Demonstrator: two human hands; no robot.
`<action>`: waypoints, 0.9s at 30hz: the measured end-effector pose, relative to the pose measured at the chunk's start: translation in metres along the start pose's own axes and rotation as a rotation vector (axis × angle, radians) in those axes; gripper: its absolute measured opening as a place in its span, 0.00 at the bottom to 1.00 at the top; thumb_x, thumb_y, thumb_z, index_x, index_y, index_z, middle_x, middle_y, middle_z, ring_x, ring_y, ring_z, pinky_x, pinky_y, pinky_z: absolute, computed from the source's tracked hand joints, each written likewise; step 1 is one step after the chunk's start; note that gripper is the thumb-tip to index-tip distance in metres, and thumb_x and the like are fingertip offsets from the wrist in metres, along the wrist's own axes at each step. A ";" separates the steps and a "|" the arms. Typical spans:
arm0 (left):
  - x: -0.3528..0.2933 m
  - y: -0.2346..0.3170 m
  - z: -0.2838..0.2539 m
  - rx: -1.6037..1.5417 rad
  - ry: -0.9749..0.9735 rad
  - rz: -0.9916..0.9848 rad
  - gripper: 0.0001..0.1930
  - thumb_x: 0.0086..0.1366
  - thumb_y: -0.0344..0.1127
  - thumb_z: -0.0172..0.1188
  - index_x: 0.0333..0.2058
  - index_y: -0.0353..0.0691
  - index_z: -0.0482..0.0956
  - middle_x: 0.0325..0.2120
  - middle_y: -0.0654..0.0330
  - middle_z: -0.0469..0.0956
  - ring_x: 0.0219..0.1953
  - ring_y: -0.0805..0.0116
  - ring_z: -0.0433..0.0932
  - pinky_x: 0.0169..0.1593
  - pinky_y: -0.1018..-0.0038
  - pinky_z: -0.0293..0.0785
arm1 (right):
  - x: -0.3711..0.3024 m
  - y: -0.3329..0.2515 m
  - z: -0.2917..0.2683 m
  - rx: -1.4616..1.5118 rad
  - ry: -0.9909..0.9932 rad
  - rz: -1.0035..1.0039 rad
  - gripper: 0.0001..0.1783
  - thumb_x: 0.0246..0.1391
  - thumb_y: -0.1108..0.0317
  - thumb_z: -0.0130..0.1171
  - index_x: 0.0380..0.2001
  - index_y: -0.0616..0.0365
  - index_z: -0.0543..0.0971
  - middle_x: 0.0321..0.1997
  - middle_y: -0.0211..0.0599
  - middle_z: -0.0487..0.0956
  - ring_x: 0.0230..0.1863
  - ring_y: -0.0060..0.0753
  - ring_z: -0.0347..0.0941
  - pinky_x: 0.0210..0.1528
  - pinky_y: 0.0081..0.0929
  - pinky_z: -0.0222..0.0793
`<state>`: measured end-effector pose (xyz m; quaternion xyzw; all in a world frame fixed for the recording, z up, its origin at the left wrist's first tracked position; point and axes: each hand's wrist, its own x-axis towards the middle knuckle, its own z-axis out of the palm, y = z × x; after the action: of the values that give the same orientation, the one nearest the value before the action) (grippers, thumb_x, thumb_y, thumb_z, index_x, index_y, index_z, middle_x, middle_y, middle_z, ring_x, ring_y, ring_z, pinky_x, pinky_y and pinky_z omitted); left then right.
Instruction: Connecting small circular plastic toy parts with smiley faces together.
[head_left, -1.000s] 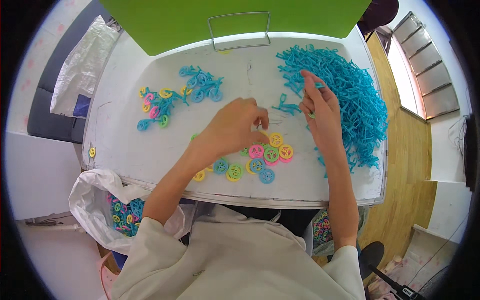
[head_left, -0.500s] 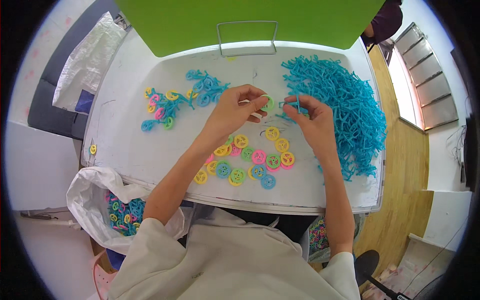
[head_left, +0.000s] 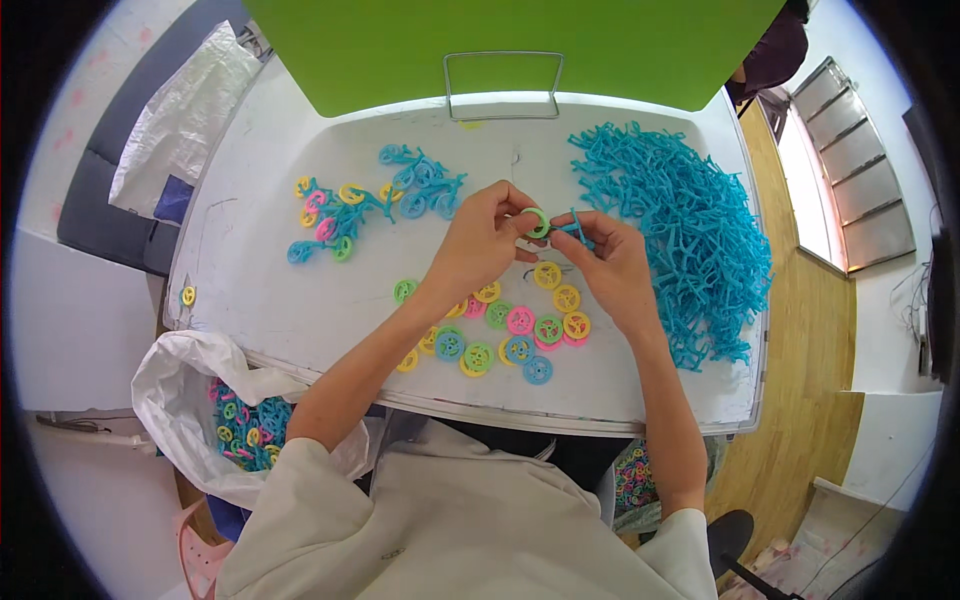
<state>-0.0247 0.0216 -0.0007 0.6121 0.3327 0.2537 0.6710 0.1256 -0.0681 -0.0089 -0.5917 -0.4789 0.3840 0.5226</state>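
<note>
Between thumb and fingers, my left hand [head_left: 490, 235] pinches a small green plastic wheel [head_left: 538, 222]. Close beside it, my right hand [head_left: 606, 252] grips a blue forked plastic piece [head_left: 572, 228]; its end meets the wheel or nearly so, and the fingers hide the exact contact. Loose spoked wheels [head_left: 520, 320] in yellow, pink, green and blue lie on the white table [head_left: 270, 340] below my hands. A large heap of blue forked pieces [head_left: 690, 240] spreads to the right. Farther left are blue pieces with wheels on them [head_left: 345, 213].
A green panel [head_left: 350, 60] with a metal wire frame [head_left: 503, 115] rises at the table's far edge. At the near left hangs a white sack [head_left: 165, 375] of joined pieces. A bag of small colourful parts [head_left: 635, 475] sits below the near right edge.
My hands have come together, bringing the blue piece up to the green wheel. The view has shifted slightly, and another green wheel now shows beside my left forearm.
</note>
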 end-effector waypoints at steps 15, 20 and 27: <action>-0.009 -0.002 0.018 0.546 0.230 0.428 0.02 0.62 0.22 0.53 0.34 0.32 0.70 0.29 0.52 0.78 0.34 0.65 0.80 0.34 0.73 0.77 | -0.004 -0.005 0.001 0.185 0.048 0.041 0.12 0.55 0.74 0.59 0.43 0.65 0.76 0.32 0.32 0.79 0.33 0.20 0.75 0.36 0.15 0.70; -0.005 -0.002 0.009 0.141 0.117 0.205 0.07 0.64 0.23 0.52 0.40 0.30 0.75 0.34 0.54 0.79 0.38 0.71 0.79 0.40 0.76 0.80 | -0.002 -0.003 -0.001 -0.096 0.117 -0.071 0.09 0.54 0.75 0.59 0.39 0.66 0.78 0.31 0.34 0.80 0.32 0.21 0.77 0.34 0.16 0.71; -0.004 -0.002 0.008 0.059 0.028 0.180 0.12 0.65 0.25 0.51 0.47 0.32 0.76 0.37 0.55 0.79 0.39 0.71 0.79 0.43 0.77 0.80 | 0.000 0.002 0.003 0.011 0.187 -0.004 0.09 0.55 0.74 0.58 0.37 0.68 0.79 0.31 0.36 0.81 0.30 0.22 0.78 0.31 0.15 0.71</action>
<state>-0.0213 0.0136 -0.0023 0.6552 0.2931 0.3115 0.6227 0.1232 -0.0674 -0.0118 -0.6211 -0.4271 0.3287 0.5690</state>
